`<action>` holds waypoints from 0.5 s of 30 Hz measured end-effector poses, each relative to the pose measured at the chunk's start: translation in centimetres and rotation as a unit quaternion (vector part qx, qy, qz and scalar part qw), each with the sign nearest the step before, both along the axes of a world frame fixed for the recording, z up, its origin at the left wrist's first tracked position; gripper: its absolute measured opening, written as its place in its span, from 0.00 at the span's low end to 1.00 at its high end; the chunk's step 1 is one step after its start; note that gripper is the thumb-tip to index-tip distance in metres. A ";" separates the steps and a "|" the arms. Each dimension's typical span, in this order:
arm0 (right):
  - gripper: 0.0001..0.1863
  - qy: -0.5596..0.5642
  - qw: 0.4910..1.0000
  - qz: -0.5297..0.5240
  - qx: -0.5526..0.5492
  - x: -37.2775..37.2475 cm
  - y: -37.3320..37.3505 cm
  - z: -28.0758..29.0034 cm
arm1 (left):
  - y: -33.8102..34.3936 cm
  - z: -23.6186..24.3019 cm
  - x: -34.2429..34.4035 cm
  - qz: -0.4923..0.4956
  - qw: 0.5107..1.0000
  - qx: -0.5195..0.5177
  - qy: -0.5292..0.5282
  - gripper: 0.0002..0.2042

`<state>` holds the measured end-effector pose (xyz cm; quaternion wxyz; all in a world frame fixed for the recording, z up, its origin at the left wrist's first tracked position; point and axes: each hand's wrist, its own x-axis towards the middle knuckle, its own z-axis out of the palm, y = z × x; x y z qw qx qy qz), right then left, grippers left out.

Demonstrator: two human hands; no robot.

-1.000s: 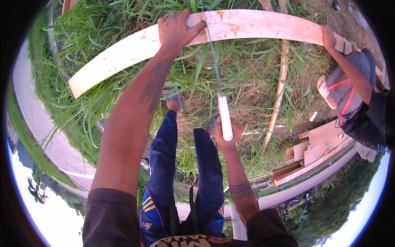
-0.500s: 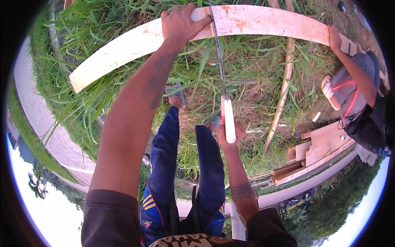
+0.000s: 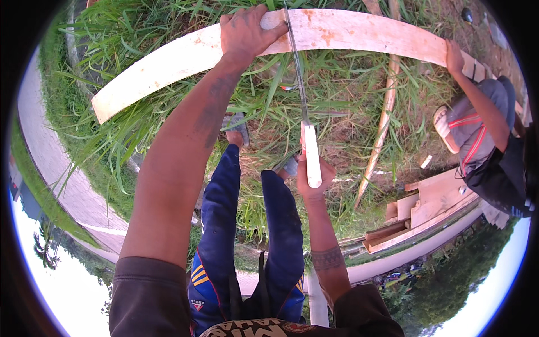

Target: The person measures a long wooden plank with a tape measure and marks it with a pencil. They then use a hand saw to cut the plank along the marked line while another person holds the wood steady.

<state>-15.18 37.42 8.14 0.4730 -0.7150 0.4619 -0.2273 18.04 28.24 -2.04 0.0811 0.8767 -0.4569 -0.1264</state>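
A thin metal saw [image 3: 298, 73] crosses a long, flat, brown-stained board [image 3: 359, 33]. Left grip [image 3: 244, 31] rests spread on board; right grip [image 3: 320, 178] encloses white handle [image 3: 311, 154].

Left hand [image 3: 246, 32] on board [image 3: 365, 32], right hand [image 3: 325, 176] around saw [image 3: 311, 154]

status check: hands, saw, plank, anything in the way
Left hand on pale wooden plank, thumb right at the blade. Right hand gripping white-handled handsaw. Blade crossing plank. Co-worker's hand at plank's right end, away from blade.
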 end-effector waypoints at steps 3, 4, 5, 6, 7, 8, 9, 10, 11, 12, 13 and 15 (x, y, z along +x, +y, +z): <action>0.03 0.026 0.999 -0.005 0.036 1.4 -0.9 -0.2 | -0.1 0.1 -0.1 0.033 0.998 -0.057 0.009 0.34; 0.03 0.020 0.999 -0.006 0.027 1.3 -0.5 0.1 | 0.1 -0.4 0.0 0.037 0.996 -0.085 -0.004 0.33; 0.03 0.013 1.000 -0.009 0.016 1.2 0.1 0.2 | 0.1 -0.6 0.1 0.026 0.998 -0.052 -0.008 0.35; 0.03 0.005 1.000 -0.009 0.007 0.8 0.7 0.4 | 0.1 -0.5 -0.1 0.018 1.000 -0.017 -0.013 0.37; 0.03 0.018 0.999 -0.004 -0.032 0.4 1.3 0.1 | 0.1 -0.5 -0.2 0.009 1.000 0.019 -0.018 0.39; 0.04 0.018 1.000 -0.002 -0.024 0.2 1.4 0.0 | 0.3 -0.8 -0.2 0.011 1.000 0.008 -0.022 0.39; 0.04 0.019 1.000 0.001 -0.016 0.0 1.3 -0.1 | 0.3 -1.1 -0.1 0.013 1.000 -0.002 -0.025 0.39; 0.04 0.020 1.000 0.005 -0.008 -0.2 1.3 -0.2 | 0.4 -1.3 0.0 0.015 0.999 -0.012 -0.029 0.39; 0.03 0.015 1.000 0.003 -0.015 0.1 1.2 -0.3 | 0.8 -2.1 0.1 0.010 0.997 -0.053 -0.050 0.39; 0.02 0.024 1.000 -0.002 -0.002 -0.2 1.1 -0.4 | 0.4 -0.8 0.0 0.011 0.998 -0.052 -0.018 0.36; 0.02 0.033 0.999 -0.006 0.012 -0.8 0.8 -0.6 | -0.3 0.5 0.0 0.013 0.999 -0.050 0.013 0.34; 0.02 0.020 0.998 -0.034 0.045 -1.3 1.2 -0.4 | -0.4 1.4 -0.3 0.025 0.997 -0.054 0.043 0.31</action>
